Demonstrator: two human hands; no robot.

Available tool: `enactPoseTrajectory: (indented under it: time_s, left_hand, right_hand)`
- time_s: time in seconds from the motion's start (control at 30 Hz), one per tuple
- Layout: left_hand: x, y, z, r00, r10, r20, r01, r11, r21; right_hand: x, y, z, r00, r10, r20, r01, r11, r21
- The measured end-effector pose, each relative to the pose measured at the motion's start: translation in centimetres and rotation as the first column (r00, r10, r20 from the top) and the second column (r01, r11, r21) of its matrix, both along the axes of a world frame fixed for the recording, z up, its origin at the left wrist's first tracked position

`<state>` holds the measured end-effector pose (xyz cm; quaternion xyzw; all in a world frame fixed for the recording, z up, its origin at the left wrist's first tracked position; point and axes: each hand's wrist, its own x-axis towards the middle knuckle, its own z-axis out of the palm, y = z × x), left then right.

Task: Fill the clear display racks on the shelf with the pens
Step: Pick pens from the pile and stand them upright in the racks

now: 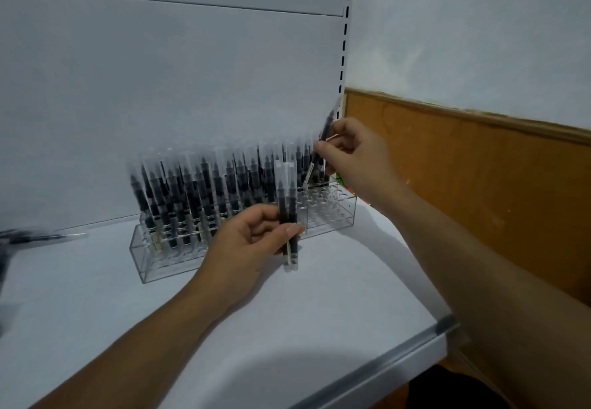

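Head view: the left hand (246,245) has its fingers curled round two pens (287,197), thumb across their barrels, holding them upright just in front of the racks. Each has a clear cap, a dark barrel and a pale label (292,253) near the lower end; the print is too blurred to read. The right hand (351,156) pinches a single pen (325,128) between thumb and fingertips, tilted, with its lower end over the back of the right rack (332,216).

On the white shelf (287,328) the left rack (150,258) is packed with standing pens (204,191), all capped and upright. The right rack touches it end to end; pens stand only in its left and rear part, and its other holes are open. Loose pens (38,236) appear to lie on the shelf at the far left, badly smeared. A slotted upright (347,41) runs up the back panel, with a wood panel (479,184) to its right.
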<state>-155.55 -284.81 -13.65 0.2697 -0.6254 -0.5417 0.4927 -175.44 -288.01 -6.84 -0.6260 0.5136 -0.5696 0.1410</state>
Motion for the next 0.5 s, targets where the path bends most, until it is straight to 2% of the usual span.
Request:
enactPoseTrajectory:
  time_s: [0.23,0.37,0.5]
  left_hand:
    - [-0.06,0.10,0.11,1.000,0.000,-0.023,0.000,1.000,0.006]
    - [-0.05,0.18,0.20,1.000,0.011,-0.012,-0.011,1.000,0.000]
    - [-0.09,0.27,0.30,1.000,0.018,0.003,-0.018,1.000,-0.009]
  right_hand:
    - [0.15,-0.72,-0.30,0.972,-0.009,-0.234,0.043,0.989,0.143]
    - [0.64,-0.61,-0.58,0.901,0.067,-0.429,0.063,0.957,0.282]
    - [0.46,0.07,-0.56,0.877,0.043,-0.479,0.113,0.950,0.292]
